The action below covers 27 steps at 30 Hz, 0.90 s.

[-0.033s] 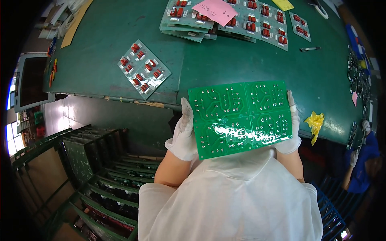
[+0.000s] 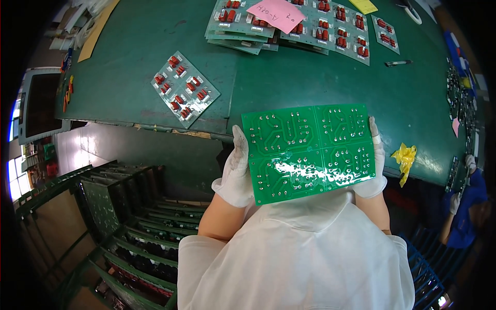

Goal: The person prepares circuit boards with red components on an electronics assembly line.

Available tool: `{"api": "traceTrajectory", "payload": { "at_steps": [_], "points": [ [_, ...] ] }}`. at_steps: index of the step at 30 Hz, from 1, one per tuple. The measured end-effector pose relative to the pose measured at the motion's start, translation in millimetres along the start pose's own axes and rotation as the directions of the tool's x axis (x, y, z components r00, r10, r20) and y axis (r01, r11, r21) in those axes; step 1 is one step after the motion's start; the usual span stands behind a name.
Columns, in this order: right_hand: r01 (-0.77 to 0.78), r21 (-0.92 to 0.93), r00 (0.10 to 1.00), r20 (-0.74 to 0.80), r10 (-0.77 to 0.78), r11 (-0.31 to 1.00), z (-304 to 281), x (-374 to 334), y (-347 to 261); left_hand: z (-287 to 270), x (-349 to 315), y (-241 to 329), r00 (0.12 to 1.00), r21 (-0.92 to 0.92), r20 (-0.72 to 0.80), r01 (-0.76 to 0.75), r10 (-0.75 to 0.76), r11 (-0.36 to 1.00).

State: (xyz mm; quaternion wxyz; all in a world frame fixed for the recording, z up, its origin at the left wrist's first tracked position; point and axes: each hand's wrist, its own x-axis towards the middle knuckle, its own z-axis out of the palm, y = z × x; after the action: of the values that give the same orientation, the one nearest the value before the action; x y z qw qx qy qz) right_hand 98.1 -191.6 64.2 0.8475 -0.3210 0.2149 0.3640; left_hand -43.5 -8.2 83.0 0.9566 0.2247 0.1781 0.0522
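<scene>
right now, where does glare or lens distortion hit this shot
In the head view, white glare streaks the lower half of the green circuit board between the left hand and right hand; also in the head view, the edges of the green table curve, the corners go black, and the window at far left looks washed out.

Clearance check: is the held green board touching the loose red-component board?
Apart. The head view shows green tabletop between the held board and the loose board.
</scene>
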Motion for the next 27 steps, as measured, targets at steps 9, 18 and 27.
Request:
{"api": "traceTrajectory", "payload": {
  "at_steps": [9, 18, 27],
  "points": [
    [0.072, -0.145, 0.997, -0.007, -0.073, 0.987, 9, 2, 6, 2, -9, 2, 0.992, 0.306, -0.032, -0.105, 0.120, 0.946],
    [0.086, -0.252, 0.991, 0.124, -0.056, 0.964, 0, 13, -6, -9, -62, 96, 0.786, 0.596, 0.292, -0.595, 0.545, 0.540],
    [0.116, -0.357, 0.991, 0.099, -0.086, 0.927, 4, 10, -3, -30, 27, 103, 0.819, 0.558, 0.270, 0.296, 0.507, -0.775]
  ]
}}
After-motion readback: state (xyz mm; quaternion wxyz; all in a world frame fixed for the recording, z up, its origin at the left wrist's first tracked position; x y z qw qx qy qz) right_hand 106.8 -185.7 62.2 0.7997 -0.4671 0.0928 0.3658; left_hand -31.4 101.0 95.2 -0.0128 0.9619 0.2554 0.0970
